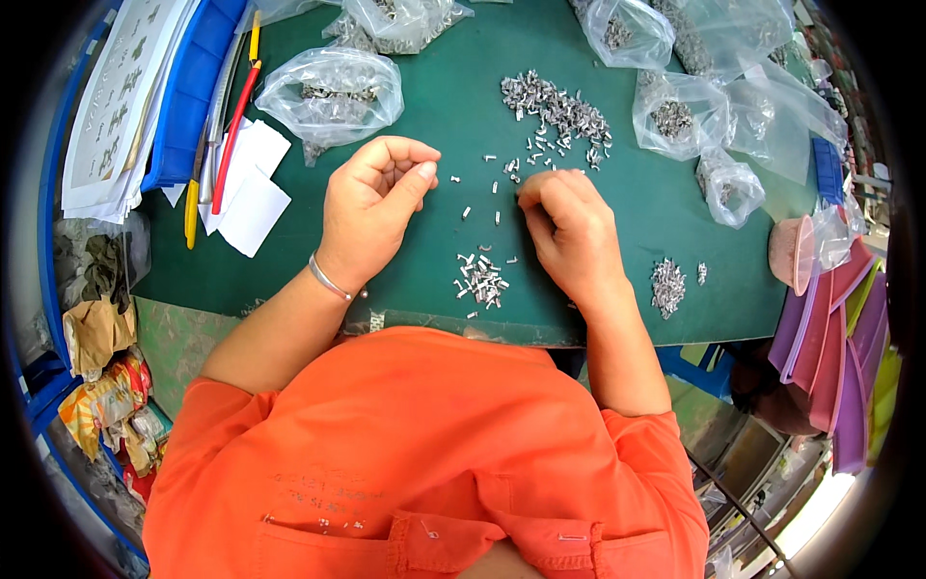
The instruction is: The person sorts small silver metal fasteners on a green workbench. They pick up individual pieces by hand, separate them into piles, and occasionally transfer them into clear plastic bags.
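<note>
Over the green table, the left hand curls its fingers near loose metal parts, and the right hand bends its fingers just below a large heap. A smaller pile lies nearer the body, another to the right. Open plastic bags line the far side, with a red pen at left.

Small parts: shiny metal. Bags: glossy plastic. Shirt: matt cloth.

Bright, soft light covers the green tabletop, while the outer edges curve into blackness
</note>
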Motion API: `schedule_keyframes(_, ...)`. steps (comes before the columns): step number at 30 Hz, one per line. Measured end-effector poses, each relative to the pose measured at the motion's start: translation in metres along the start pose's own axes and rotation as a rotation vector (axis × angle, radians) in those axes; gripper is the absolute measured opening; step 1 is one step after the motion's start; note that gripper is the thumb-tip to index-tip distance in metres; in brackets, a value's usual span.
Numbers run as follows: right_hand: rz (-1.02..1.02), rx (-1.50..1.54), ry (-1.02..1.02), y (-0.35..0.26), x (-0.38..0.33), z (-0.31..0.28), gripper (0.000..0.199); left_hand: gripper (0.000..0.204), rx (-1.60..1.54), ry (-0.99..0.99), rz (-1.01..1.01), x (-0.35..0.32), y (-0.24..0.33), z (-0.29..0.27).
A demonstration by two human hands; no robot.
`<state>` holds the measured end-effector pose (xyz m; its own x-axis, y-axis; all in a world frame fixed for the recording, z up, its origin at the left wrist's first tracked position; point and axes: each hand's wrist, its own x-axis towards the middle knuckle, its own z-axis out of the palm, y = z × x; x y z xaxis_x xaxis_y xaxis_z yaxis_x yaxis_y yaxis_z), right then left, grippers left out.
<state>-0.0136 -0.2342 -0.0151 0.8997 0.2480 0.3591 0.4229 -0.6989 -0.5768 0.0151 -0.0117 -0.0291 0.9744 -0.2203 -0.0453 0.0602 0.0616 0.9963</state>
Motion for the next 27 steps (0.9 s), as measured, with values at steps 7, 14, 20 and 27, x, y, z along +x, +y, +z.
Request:
schedule_keyframes(7,0.075,0.045,0.019,-0.001,-0.003,-0.007,0.016,0.013,0.009,0.002,0.0,0.001,0.001,0.0)
schedule_keyframes(14,0.069,0.092,-0.027,-0.01,-0.004,-0.008,0.017,0.012,0.431,-0.113,0.179,-0.007,0.012,0.004)
schedule_keyframes(20,-0.031,0.161,-0.119,-0.018,0.001,0.004,0.017,0.014,0.754,-0.204,0.427,-0.002,0.01,0.013)
schedule_keyframes(27,-0.011,0.036,-0.061,-0.016,0.001,0.005,0.015,0.008,0.688,-0.25,0.322,0.003,0.017,0.007)
